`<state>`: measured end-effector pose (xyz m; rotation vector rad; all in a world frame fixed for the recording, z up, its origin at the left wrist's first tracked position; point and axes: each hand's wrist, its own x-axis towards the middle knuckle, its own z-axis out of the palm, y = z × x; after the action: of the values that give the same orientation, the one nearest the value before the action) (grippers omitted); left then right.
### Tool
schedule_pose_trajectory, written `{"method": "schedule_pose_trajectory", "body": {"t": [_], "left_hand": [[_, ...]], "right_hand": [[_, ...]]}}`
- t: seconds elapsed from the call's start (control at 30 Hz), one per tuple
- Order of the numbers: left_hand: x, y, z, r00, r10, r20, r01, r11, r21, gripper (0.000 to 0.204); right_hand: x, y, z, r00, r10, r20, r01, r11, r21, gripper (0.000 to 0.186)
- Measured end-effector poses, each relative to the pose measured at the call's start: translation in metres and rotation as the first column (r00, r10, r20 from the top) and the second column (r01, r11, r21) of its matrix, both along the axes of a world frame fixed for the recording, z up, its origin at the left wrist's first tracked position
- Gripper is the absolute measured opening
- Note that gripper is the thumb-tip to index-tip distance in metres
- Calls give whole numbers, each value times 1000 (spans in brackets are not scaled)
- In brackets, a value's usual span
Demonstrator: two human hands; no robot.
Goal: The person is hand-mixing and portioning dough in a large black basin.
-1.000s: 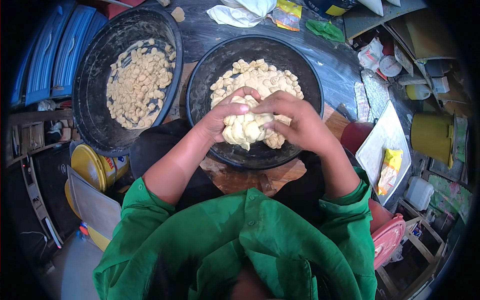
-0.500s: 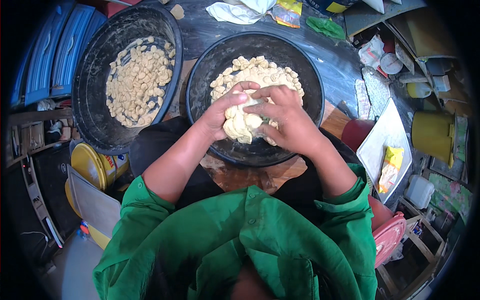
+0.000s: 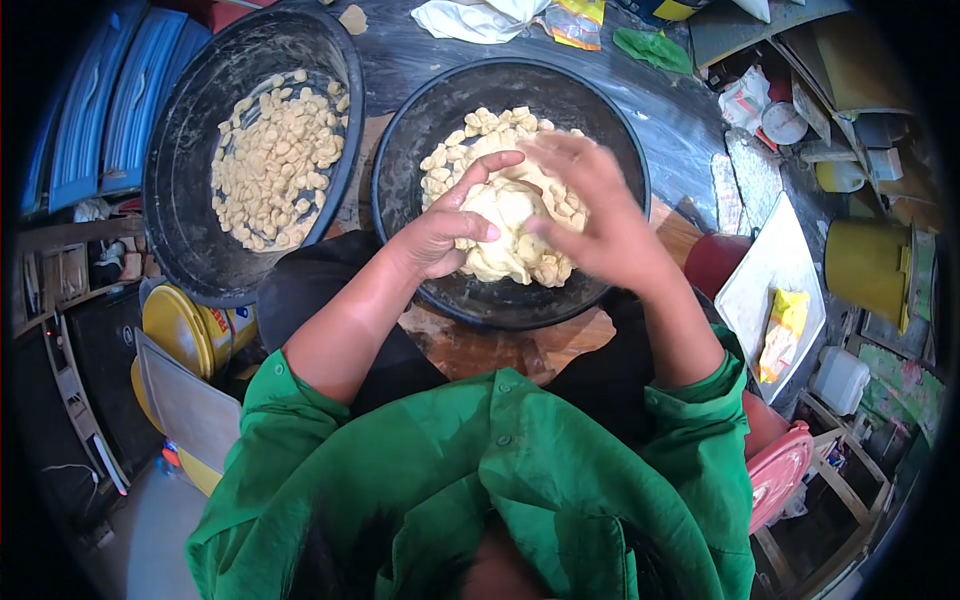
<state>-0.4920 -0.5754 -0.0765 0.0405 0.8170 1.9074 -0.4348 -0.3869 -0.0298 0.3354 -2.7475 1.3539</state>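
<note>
Right hand opened wider; left hand clamped on dough, inside basin rim.

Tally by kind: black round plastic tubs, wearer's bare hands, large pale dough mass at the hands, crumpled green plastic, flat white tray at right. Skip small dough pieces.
Black round plastic tubs: 2 (left tub, middle tub)
Bare hands: 2 (left hand, right hand)
Large pale dough mass: 1
Crumpled green plastic: 1
Flat white tray: 1
Total: 7
</note>
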Motion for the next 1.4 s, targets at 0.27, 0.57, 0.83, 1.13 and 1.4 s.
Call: {"method": "schedule_pose_trajectory", "body": {"t": [0.27,0.57,0.83,1.13,1.4], "left_hand": [[-6,-1,-2,997,-45,-57,44,999,-30,62],[-10,-5,-4,999,-15,-49,12,999,-50,72],[0,-1,-4,949,-108,-297,65,987,-150,100],[-4,-3,-5,957,-261,-126,250,963,-99,86],[-2,-1,-7,954,-156,-255,113,978,-177,85]], "right_hand": [[0,-3,-18,920,-165,355,345,771,-536,18],[-7,23,-6,950,-252,185,308,657,-688,41],[0,-4,-13,976,68,207,-46,993,-112,33],[-12,16,-16,901,-312,302,434,679,-592,21],[-3,0,-22,986,55,158,-51,998,-28,23]]}}
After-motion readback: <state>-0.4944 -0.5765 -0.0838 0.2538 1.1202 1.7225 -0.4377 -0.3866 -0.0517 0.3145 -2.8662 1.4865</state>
